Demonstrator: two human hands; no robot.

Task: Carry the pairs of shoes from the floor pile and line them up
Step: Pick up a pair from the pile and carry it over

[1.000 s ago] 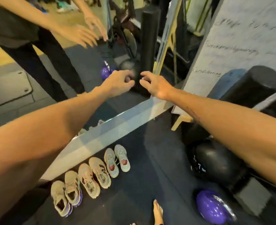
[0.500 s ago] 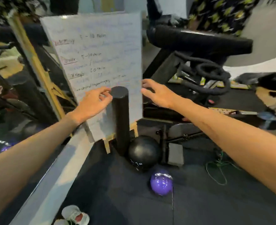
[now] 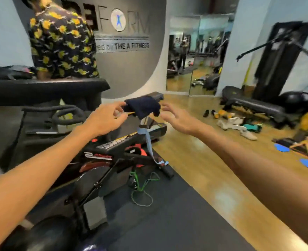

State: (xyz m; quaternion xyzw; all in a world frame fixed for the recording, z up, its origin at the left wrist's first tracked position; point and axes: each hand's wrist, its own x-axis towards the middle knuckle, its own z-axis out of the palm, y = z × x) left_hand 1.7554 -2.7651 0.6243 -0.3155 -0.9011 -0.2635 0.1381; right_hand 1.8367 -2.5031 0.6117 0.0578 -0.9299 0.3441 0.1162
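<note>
**Both hands raised and empty, the shoe pile across the room**

We find the pile of shoes (image 3: 234,122) on the wooden floor (image 3: 194,154) at the right of the view, well apart from both hands. It is a loose scatter: a pair of dark shoes (image 3: 209,113) lies at its left edge, yellow ones just beside them, and white and teal ones nearer to us, with one white shoe (image 3: 248,134) lying alone at the near side. Motion blur prevents us from counting the pairs. The pile lies just in front of a low black bench (image 3: 254,104).

We hold our right hand (image 3: 178,118) out at mid-frame, fingers spread and nearly straight; its grip is loose and holds nothing. Our left hand (image 3: 104,120) is level with it, fingers relaxed and slightly bent, thumb and forefinger close together but with nothing between them. Both forearms reach in from the lower corners.

Between and behind the two hands stands an exercise bike (image 3: 113,160) on a dark mat (image 3: 167,223), its saddle draped with a dark cloth (image 3: 143,107); a light blue strap (image 3: 149,144) hangs from the seat post and a green cord (image 3: 142,189) lies looped on the mat. At the upper left a person in a yellow-flowered shirt (image 3: 62,44) stands before a grey wall sign (image 3: 129,33). A mirror (image 3: 196,55) fills the far wall.
</note>
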